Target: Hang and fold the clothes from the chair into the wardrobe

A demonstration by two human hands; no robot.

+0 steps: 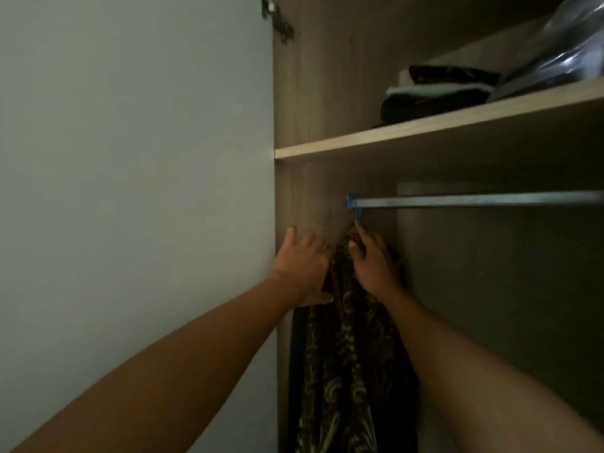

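A dark garment with a gold paisley pattern [349, 364] hangs from a blue hanger hook [354, 207] at the left end of the metal wardrobe rail [474, 201]. My left hand [302, 266] lies flat with straight fingers against the garment's left shoulder, close to the wardrobe's left side wall [307, 197]. My right hand [372, 259] grips the garment's top just under the hook, fingers curled into the cloth. The hanger's body is hidden by cloth and hands.
A wooden shelf [425, 125] above the rail carries folded dark clothes [438, 93] and a clear plastic bag [565, 50]. The open wardrobe door [130, 191] fills the left. A dark strip of another garment [297, 354] hangs at the far left.
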